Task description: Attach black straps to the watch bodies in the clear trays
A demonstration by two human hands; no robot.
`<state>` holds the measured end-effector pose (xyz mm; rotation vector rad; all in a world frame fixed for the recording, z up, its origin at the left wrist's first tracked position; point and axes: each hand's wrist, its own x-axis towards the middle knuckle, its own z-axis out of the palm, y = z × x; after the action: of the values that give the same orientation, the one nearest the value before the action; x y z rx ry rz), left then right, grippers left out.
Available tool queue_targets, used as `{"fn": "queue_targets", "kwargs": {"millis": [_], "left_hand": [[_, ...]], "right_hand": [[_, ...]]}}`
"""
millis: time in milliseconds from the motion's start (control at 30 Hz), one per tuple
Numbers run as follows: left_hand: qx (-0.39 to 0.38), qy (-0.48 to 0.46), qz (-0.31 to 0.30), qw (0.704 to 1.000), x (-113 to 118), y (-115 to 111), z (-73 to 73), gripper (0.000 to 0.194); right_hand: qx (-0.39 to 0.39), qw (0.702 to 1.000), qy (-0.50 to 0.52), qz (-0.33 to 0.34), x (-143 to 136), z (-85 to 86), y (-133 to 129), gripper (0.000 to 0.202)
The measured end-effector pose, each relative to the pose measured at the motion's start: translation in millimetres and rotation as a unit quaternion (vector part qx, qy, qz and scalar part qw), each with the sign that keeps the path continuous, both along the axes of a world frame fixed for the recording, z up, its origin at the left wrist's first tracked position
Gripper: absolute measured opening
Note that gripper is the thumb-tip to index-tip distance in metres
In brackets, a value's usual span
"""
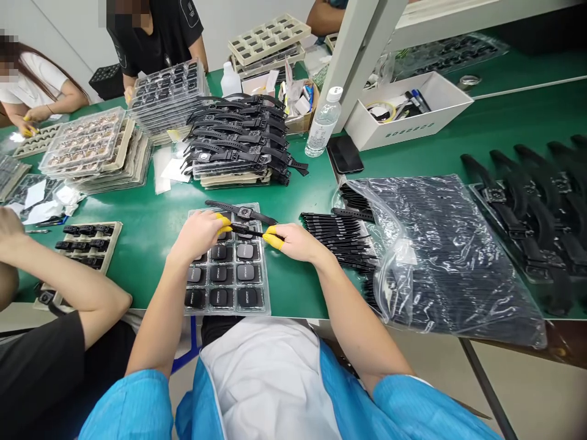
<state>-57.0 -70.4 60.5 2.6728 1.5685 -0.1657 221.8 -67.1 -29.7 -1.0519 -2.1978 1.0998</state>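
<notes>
My left hand (199, 235) and my right hand (293, 242) wear yellow finger covers and pinch a black watch strap (250, 231) from its two sides. It is stretched between them above a clear tray (263, 293); whether a watch body is joined to it is hard to make out. Square dark watch bodies (219, 274) fill the tray's compartments. Across the tray's far edge lies a watch with its strap (244, 212), just beyond my hands. To the right of my right hand is a row of loose black straps (337, 241).
A plastic bag of straps (454, 256) lies at right, with strapped watches (527, 201) beyond it. Behind stand a stack of watches (243, 137), a bottle (323, 125), a phone (346, 154) and a white box (408, 119). A co-worker's arm (68, 263) rests at left.
</notes>
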Motion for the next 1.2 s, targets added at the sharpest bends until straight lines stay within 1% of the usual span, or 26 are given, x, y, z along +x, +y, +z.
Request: {"fn": "queue_targets", "kwargs": {"millis": [133, 267, 333, 400, 467, 500, 567, 633, 700, 767, 800, 900, 1000, 1100, 1200], "left_hand": [[0.003, -0.006, -0.002, 1.0, -0.6, 1.7, -1.5, 0.026], [0.002, -0.033, 0.003, 0.999, -6.0, 6.2, -0.6, 0.029], [-0.003, -0.046, 0.0, 0.999, -10.5, 9.6, 0.2, 0.03], [-0.005, -0.061, 0.0, 0.998, -16.8, 14.1, 0.1, 0.03], [-0.006, -0.082, 0.01, 0.997, -26.2, 20.5, -1.9, 0.031], [-0.012, -0.091, 0.018, 0.996, -32.0, 24.6, -3.5, 0.031], [-0.036, -0.095, 0.037, 0.994, -44.7, 34.1, -8.2, 0.031], [-0.081, -0.084, 0.049, 0.992, -56.8, 44.6, -14.1, 0.029], [-0.13, -0.077, 0.057, 0.987, -65.4, 54.6, -20.4, 0.026], [-0.156, -0.079, 0.067, 0.982, -69.2, 63.6, -26.3, 0.024], [-0.156, -0.081, 0.074, 0.982, -69.3, 67.6, -29.0, 0.024], [-0.13, -0.082, 0.085, 0.985, -64.9, 77.1, -36.0, 0.021], [-0.101, -0.086, 0.075, 0.988, -59.4, 81.0, -42.9, 0.016], [-0.069, -0.09, 0.075, 0.991, -58.0, 76.2, -50.0, 0.018], [0.009, -0.083, 0.099, 0.992, -61.2, 63.0, -52.4, 0.022]], "right_hand": [[0.007, 0.998, 0.042, -0.038, -7.0, -2.9, -3.3, 0.024], [-0.024, 0.998, 0.027, -0.047, -11.6, -4.4, -3.9, 0.025], [-0.026, 0.998, 0.022, -0.05, -9.9, -2.5, -2.9, 0.025], [-0.004, 0.998, 0.028, -0.057, -3.9, 0.5, -0.7, 0.025], [0.046, 0.994, 0.026, -0.097, 6.9, 2.4, 3.1, 0.031], [0.076, 0.988, 0.012, -0.133, 13.7, 2.1, 5.5, 0.034], [0.122, 0.967, -0.05, -0.22, 27.9, -2.1, 10.7, 0.039], [0.12, 0.941, -0.144, -0.282, 39.5, -10.5, 15.0, 0.038], [0.089, 0.921, -0.226, -0.304, 45.5, -20.1, 17.6, 0.036], [0.069, 0.909, -0.271, -0.31, 46.0, -27.6, 18.8, 0.032], [0.067, 0.905, -0.281, -0.313, 44.9, -30.0, 19.1, 0.03], [0.069, 0.898, -0.285, -0.329, 40.9, -32.5, 19.9, 0.029], [0.066, 0.896, -0.272, -0.344, 39.1, -32.1, 21.2, 0.028], [0.058, 0.895, -0.257, -0.359, 38.4, -31.5, 22.6, 0.026], [0.046, 0.892, -0.245, -0.378, 38.8, -30.2, 24.3, 0.026]]}}
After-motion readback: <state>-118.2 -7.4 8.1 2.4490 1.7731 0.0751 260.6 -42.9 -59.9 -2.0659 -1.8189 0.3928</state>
